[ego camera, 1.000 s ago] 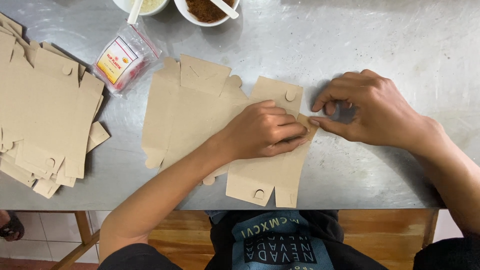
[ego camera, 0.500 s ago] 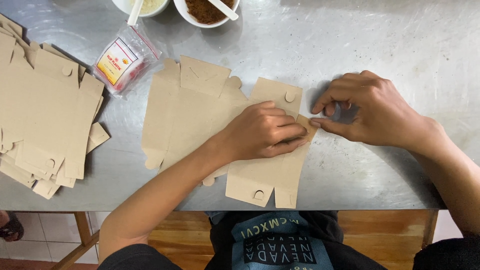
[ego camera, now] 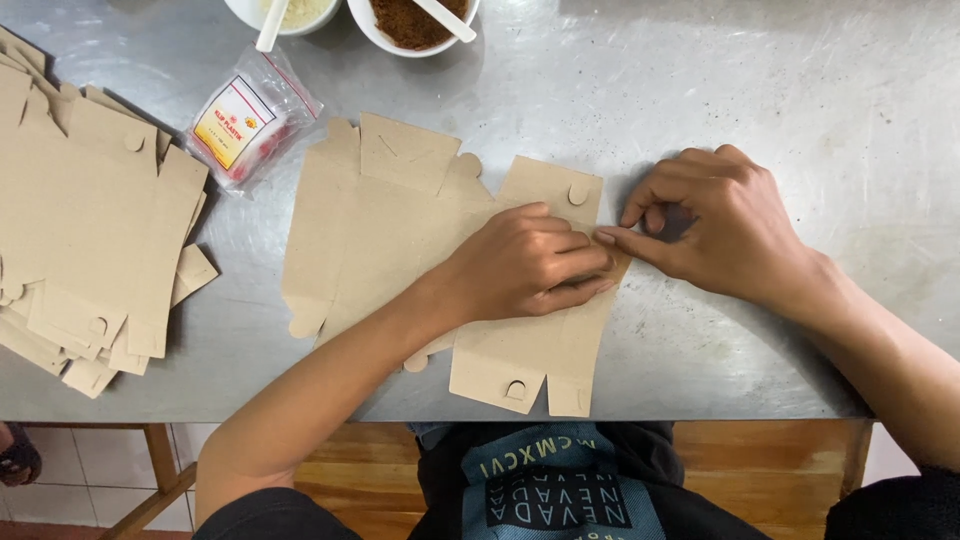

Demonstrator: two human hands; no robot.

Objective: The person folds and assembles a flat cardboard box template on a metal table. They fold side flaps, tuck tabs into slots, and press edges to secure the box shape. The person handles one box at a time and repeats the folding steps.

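We see a small clear plastic packet [ego camera: 250, 122] lying tilted on the metal table [ego camera: 820, 90], between the stack of flat cardboard blanks [ego camera: 90, 220] and the bowls, with a yellow-and-white label [ego camera: 232, 122] edged in red.

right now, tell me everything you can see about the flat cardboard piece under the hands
The cardboard blank is plain brown card, die-cut and unfolded, lying flat on the steel table near its front edge. It has tabs with small round locking cut-outs at top and bottom. It overlaps a second flat blank to its left. The left hand presses on its middle; the right hand pinches its right edge.
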